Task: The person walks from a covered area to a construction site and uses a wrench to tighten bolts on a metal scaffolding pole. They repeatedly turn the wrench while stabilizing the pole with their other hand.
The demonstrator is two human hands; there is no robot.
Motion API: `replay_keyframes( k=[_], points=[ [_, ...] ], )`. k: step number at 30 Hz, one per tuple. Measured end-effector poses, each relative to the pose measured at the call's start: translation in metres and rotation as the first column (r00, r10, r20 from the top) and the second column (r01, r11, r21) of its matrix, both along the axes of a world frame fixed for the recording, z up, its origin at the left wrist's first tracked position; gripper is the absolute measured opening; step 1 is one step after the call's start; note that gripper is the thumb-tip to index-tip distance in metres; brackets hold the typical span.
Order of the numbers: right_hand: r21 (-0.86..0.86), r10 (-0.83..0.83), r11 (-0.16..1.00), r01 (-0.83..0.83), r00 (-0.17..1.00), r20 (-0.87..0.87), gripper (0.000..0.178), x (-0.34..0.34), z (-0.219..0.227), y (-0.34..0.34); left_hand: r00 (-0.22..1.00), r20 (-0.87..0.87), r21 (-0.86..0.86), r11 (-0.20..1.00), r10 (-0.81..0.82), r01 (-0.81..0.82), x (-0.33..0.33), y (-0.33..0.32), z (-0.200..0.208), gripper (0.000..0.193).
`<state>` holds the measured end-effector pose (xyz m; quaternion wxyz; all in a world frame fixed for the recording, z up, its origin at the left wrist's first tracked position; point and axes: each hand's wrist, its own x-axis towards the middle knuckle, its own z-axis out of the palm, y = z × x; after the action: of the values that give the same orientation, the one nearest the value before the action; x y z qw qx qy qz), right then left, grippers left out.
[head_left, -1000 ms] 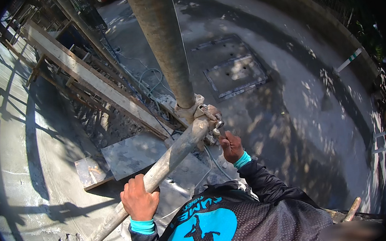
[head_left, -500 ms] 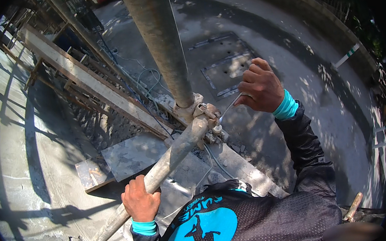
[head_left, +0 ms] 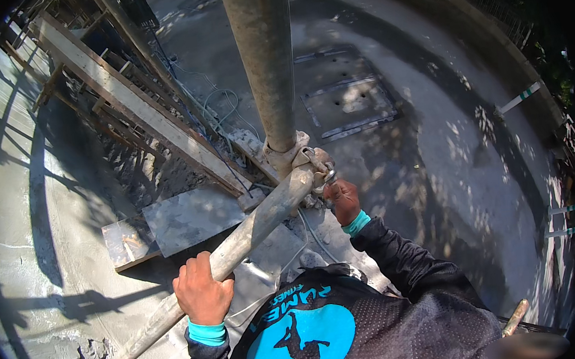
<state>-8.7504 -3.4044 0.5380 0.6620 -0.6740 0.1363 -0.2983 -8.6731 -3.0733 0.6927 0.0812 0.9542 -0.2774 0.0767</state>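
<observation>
here, in the head view, the left hand point(head_left: 204, 289) grips the slanted pipe point(head_left: 259, 225) partway along, its fingers pressed side by side and curled over the top; the thumb lies along the near side. the pipe runs from the lower left up to the middle of the view, where its upper end meets a metal clamp point(head_left: 313, 157) at the foot of the upright pipe point(head_left: 264, 57). the right hand point(head_left: 345, 200) is just below and to the right of the clamp, fingers curled into a fist about a small metal tool point(head_left: 331, 175), whose bright, rounded end is at the clamp; most of the tool is hidden by the hand, so i cannot tell its full shape. both sleeves are dark, with turquoise cuffs point(head_left: 207, 334). left of the slanted pipe, a small flat board point(head_left: 115, 239) carries a few light tan scraps point(head_left: 133, 247), and i cannot tell whether it has raised sides like a tray. a larger grey panel point(head_left: 191, 220) lies right beside it. a long timber beam point(head_left: 135, 111) slopes behind them, near a loop of pale hose point(head_left: 236, 100). farther off, a rectangular frame point(head_left: 360, 128) is set in the pavement around small dark holes.
</observation>
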Motion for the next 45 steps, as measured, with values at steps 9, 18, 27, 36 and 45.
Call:
replay_keyframes(
  k=[9,18,27,36,45],
  points=[
    [0.894,0.322,0.044,-0.445,0.854,0.409,0.069,-0.013,0.13,0.117,0.999,-0.045,0.039,0.999,0.0,0.002,-0.001,0.002,0.009,0.04],
    [0.85,0.349,0.496,-0.176,0.937,-0.01,0.014,-0.035,0.136,0.132,0.997,0.009,-0.014,0.997,-0.072,0.072,-0.001,0.01,0.008,0.046],
    [0.839,0.186,0.191,-0.509,0.858,0.478,0.035,-0.017,0.227,0.103,0.991,0.034,-0.071,0.989,-0.131,0.133,-0.001,0.019,0.006,0.05],
    [0.87,0.101,0.366,-0.331,0.943,0.316,0.031,-0.015,0.225,0.108,0.985,-0.071,-0.081,0.985,-0.155,0.149,0.001,0.023,0.007,0.06],
    [0.844,0.261,0.349,-0.408,0.907,0.33,0.03,0.0,0.226,0.095,0.655,0.226,-0.712,0.337,-0.721,0.616,0.003,-0.068,0.062,0.065]
  ],
)
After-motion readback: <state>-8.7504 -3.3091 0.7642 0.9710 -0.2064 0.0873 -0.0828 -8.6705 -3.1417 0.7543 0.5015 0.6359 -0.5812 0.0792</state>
